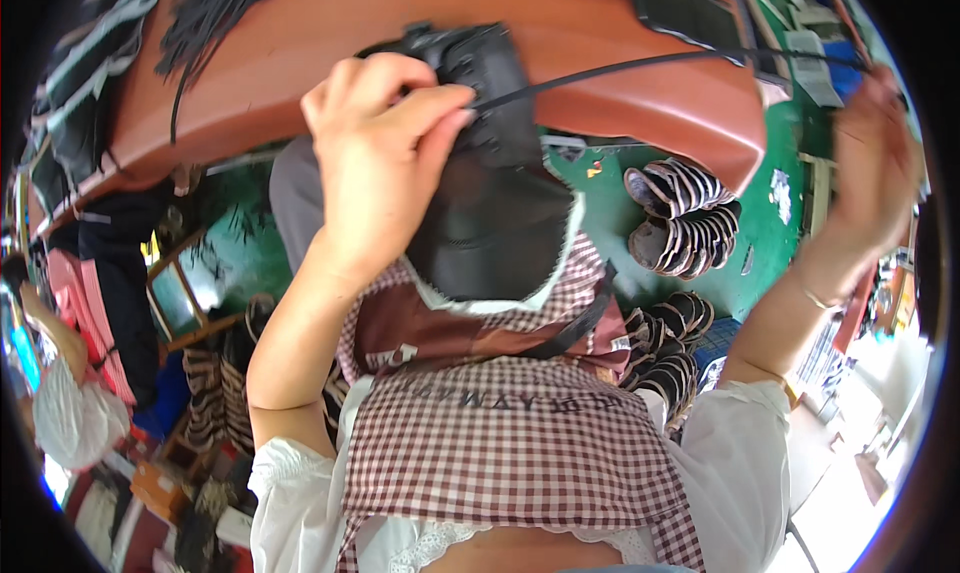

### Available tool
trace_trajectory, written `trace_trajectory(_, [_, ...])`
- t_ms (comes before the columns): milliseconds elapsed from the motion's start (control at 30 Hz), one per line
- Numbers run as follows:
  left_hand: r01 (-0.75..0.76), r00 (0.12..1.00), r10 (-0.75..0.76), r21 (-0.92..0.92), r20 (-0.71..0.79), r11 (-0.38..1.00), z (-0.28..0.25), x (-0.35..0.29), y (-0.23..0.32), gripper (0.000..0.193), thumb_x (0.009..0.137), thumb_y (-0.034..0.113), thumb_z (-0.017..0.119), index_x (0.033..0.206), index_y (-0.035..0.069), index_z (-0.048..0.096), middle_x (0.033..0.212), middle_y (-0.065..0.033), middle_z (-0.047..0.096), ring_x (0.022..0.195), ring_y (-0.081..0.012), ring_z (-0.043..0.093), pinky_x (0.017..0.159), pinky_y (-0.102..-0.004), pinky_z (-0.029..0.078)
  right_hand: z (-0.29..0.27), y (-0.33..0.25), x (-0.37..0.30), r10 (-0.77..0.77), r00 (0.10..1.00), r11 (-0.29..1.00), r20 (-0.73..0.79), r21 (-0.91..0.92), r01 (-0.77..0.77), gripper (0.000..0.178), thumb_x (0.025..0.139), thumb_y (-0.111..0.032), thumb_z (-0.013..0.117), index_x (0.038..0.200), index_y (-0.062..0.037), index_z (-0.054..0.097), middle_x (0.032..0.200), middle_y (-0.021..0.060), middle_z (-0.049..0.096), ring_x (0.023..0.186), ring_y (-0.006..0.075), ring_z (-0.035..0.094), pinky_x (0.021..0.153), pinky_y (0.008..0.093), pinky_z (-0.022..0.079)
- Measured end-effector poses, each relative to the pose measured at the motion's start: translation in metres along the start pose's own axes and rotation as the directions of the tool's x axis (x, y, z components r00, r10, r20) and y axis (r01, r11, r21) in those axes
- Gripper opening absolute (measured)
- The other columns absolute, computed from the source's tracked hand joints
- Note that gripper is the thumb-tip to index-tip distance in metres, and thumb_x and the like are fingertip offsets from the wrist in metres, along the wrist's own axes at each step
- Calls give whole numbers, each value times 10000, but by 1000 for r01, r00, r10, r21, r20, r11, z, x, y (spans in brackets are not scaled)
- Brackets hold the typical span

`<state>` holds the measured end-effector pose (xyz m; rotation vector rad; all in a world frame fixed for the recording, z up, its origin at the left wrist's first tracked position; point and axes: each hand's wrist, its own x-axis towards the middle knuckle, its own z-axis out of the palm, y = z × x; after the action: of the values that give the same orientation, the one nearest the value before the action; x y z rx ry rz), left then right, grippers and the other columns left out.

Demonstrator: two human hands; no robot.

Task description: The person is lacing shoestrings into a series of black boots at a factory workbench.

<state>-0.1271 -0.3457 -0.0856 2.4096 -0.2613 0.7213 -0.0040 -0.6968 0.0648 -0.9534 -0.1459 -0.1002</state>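
A black shoe upper (495, 238) with a pale jagged edge lies partly on the brown table's near edge and hangs over my lap. My left hand (370, 153) is over its eyelet part, thumb and forefinger closed in a pinch on a black shoelace (620, 68) where it meets the upper. From there the lace stretches taut to the right. Its far end runs into my right hand (878, 168), raised at the far right and closed round it, somewhat blurred by motion.
The brown tabletop (330, 23) carries a bundle of black laces (205, 33) at the far left and dark pieces (690, 18) at the far right. Stacked shoe uppers (685, 223) stand on the green floor. Another person's arm (60, 338) shows at the left.
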Motion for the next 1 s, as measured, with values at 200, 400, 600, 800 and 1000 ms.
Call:
trace_trajectory(200, [-281, 959, 266, -264, -95, 923, 35, 110, 85, 108, 750, 29, 723, 850, 59, 695, 853, -21, 581, 814, -181, 578, 797, -318, 413, 31, 60, -28, 76, 894, 990, 441, -137, -17, 219, 963, -147, 481, 1071, 16, 580, 1095, 133, 546, 678, 96, 387, 661, 260, 347])
trace_trajectory(400, [1, 990, 109, -799, 84, 601, 25, 121, 111, 74, 840, -27, 653, 912, -40, 669, 905, -34, 586, 807, -74, 553, 710, -194, 440, 43, 48, -45, -3, 906, 985, 424, -154, 75, 172, 893, -32, 590, 1049, 18, 642, 1015, 83, 644, 855, 100, 570, 741, 239, 450])
trace_trajectory(600, [85, 985, 84, -845, 152, 528, 25, 117, 104, 77, 856, -40, 634, 926, -36, 666, 948, -38, 601, 819, -84, 555, 728, -210, 443, 53, 79, -42, -52, 916, 967, 398, -208, 145, 141, 876, 13, 595, 1010, 21, 639, 1048, 94, 650, 897, 133, 597, 820, 280, 480])
trace_trajectory(800, [57, 993, 56, -831, 106, 553, 18, 105, 77, 83, 860, -42, 633, 940, -54, 651, 946, -43, 610, 846, -92, 569, 755, -213, 446, 59, 108, -46, -12, 951, 998, 309, -60, 32, 100, 911, -28, 572, 994, -22, 626, 1076, 152, 652, 940, 187, 604, 870, 321, 463])
trace_trajectory(1000, [-183, 982, 183, -424, -42, 887, 1, 92, 51, 131, 814, -21, 667, 944, -6, 668, 958, -57, 626, 923, -162, 603, 831, -249, 448, 53, 97, -43, 34, 943, 999, 330, -1, -35, 213, 988, -166, 456, 911, -1, 564, 925, 132, 563, 874, 239, 578, 847, 367, 489])
